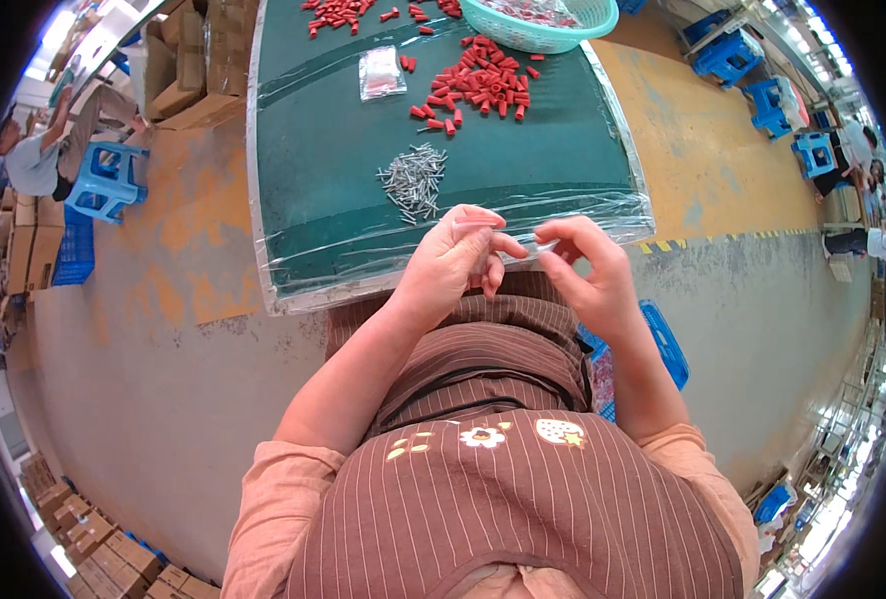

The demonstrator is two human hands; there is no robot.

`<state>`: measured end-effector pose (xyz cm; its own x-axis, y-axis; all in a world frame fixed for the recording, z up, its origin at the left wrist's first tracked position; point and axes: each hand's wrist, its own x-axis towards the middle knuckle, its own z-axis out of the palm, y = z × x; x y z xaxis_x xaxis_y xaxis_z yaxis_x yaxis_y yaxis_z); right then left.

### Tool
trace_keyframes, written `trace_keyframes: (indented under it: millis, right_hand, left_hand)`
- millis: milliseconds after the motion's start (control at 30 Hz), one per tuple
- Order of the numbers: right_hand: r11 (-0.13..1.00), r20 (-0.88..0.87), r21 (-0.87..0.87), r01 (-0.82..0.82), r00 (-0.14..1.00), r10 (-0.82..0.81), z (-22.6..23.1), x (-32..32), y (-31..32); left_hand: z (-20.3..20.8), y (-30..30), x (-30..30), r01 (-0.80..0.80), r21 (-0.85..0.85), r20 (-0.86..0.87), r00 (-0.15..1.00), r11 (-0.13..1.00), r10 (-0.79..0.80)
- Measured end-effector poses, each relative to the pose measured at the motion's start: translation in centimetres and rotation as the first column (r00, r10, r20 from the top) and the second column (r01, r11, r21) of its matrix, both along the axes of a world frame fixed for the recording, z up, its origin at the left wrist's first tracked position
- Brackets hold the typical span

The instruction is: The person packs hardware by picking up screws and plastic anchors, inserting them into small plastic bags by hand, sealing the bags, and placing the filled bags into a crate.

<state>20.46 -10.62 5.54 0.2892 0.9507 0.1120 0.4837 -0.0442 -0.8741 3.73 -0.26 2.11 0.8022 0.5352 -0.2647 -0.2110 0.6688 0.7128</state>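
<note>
Above the near edge of the green-topped table (333, 180), my left hand (441, 265) is closed on what looks like a small clear plastic bag (476, 224) with a reddish edge; fingers hide most of it. My right hand (595, 275), just to its right, pinches a small whitish thing too small to name between thumb and forefinger. The two hands are apart. Just beyond my left hand lies a pile of silvery screws (413, 182). Farther back spreads a heap of red plastic plugs (483, 82), and left of them a small clear bag (381, 74) lies flat.
A mint-green plastic basket (548, 38) with clear bags in it stands at the table's far right. More red plugs (338, 12) lie at the far left. Clear film covers the table's near edge. Blue stools (109, 180) stand on the floor; cartons and other people are farther off.
</note>
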Motion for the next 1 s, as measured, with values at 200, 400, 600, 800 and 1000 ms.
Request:
trace_keyframes:
  millis: [200, 400, 600, 800, 1000]
  right_hand:
    - [0.995, -0.273, -0.06, -0.082, 0.96, 0.063, -1.5, -2.1, 3.7]
    - [0.98, -0.468, -0.129, -0.151, 0.88, 0.074, -2.3, -1.9, 4.1]
    - [0.975, -0.435, -0.134, -0.175, 0.895, 0.101, -3.1, -0.8, 4.4]
    - [0.997, -0.507, -0.031, -0.073, 0.861, 0.048, -4.7, -2.0, 5.9]
    - [0.98, -0.473, -0.069, -0.185, 0.871, 0.131, -1.7, -2.0, 6.8]
  left_hand:
    - [-0.2, 0.0, -1.1, -0.041, 0.076, -0.091, 0.995, 0.996, 0.047]
    - [1.1, -0.4, -1.4, -0.063, 0.14, -0.158, 0.984, 0.988, 0.086]
    - [-0.3, -0.3, -1.0, -0.156, 0.125, -0.101, 0.98, 0.98, 0.169]
    - [-0.8, 0.8, -0.4, -0.199, 0.092, -0.148, 0.966, 0.976, 0.211]
    - [1.6, 1.9, -3.1, -0.181, 0.427, -0.226, 0.928, 0.886, 0.298]
